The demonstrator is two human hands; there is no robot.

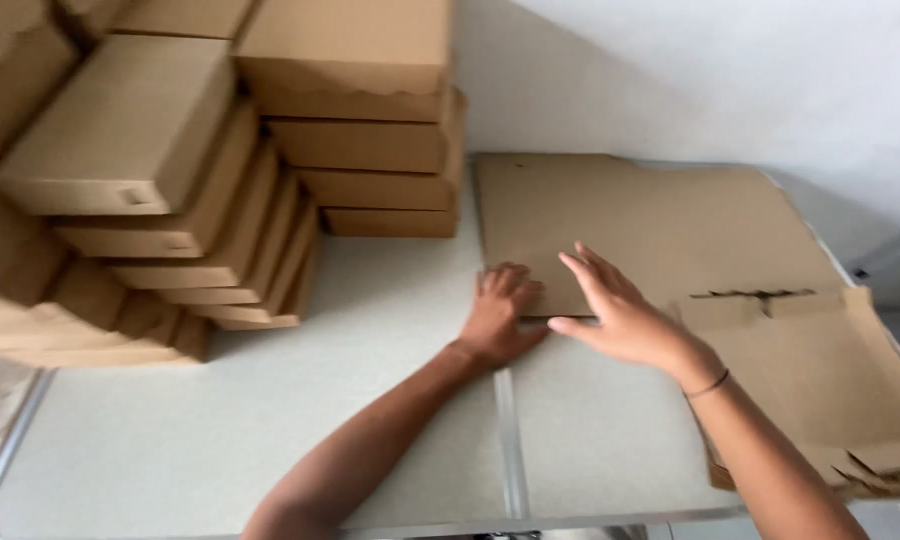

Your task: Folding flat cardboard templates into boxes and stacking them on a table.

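Both forearms enter from the near edge and converge toward the middle of the table (270, 420), a pale speckled surface with a metal seam running near to far through its centre.

Left hand (498, 318): palm down, wrist roughly straight, forearm angled from near left toward the far right. The fingers are curled inward at the knuckles, tips pressed against the near left corner of the flat cardboard sheet (660, 225). Nothing is enclosed in the hand.

Right hand (620, 315): palm down and tilted slightly, forearm angled from near right toward the far left. The fingers are extended and spread, lying on the near edge of the same sheet; the thumb points left toward the left hand. A thin dark band (708, 385) sits on the wrist. The two hands are just beside each other.

The flat cardboard sheet lies unfolded on the far right part of the table, against the white wall. A second sheet with folded flaps (820, 380) overlaps it at the right edge. Closed cardboard boxes (220, 170) are stacked in leaning piles at the far left.
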